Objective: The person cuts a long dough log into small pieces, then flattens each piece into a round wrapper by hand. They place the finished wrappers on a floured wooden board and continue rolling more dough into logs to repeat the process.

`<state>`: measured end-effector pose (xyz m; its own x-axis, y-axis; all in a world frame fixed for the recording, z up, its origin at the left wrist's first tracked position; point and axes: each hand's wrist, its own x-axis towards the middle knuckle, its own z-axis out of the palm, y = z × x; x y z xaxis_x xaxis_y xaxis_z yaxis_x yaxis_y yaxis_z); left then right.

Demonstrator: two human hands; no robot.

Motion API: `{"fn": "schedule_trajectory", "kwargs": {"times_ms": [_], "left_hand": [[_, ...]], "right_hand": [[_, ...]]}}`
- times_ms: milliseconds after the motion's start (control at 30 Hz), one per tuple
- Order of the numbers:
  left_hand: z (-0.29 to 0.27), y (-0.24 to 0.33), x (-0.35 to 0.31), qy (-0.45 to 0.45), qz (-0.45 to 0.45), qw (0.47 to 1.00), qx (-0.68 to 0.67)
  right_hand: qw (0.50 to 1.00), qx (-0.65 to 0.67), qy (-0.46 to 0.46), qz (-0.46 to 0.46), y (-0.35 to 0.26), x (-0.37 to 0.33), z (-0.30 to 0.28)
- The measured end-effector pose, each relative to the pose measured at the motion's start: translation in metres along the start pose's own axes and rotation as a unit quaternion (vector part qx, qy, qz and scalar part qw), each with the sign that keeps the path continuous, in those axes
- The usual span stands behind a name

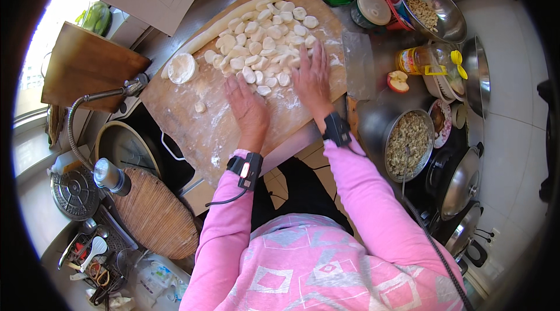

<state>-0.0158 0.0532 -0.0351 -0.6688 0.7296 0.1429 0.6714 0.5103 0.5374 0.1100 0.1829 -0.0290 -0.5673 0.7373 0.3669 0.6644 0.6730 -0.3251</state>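
Many small pieces of pale dough (255, 47) lie in a loose heap on a floured wooden board (186, 113). My left hand (247, 108) rests at the near left edge of the heap, fingers stretched out and touching the closest pieces. At the heap's right side my right hand (313, 81) lies with fingers spread against the dough. Neither hand grips anything. Behind the heap runs a long dough rope (224, 28). A round white tub of flour (182, 68) stands left of it, and one stray dough piece (200, 107) sits nearer me.
To the right are a metal bowl of chopped filling (409, 143), a bitten apple (398, 82), an oil bottle (429, 60) and a bowl of nuts (433, 11). On the left, a flexible faucet (87, 100) arches over the sink, beside an oval wooden board (154, 212).
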Motion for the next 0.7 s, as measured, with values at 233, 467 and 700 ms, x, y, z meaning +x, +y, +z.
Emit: {"fn": "schedule_trajectory", "kwargs": {"times_ms": [233,467,700], "left_hand": [[0.017,0.062,-0.001,-0.02,0.126,0.992,-0.019],[0.009,0.066,0.016,-0.056,0.169,0.983,0.039],[-0.033,0.05,-0.005,0.016,0.136,0.985,-0.107]], "right_hand": [[0.994,0.064,0.069,0.059,0.042,0.056,0.029],[0.998,-0.032,0.023,0.046,0.039,0.084,0.015],[0.95,0.257,-0.006,0.18,0.032,0.078,-0.012]]}}
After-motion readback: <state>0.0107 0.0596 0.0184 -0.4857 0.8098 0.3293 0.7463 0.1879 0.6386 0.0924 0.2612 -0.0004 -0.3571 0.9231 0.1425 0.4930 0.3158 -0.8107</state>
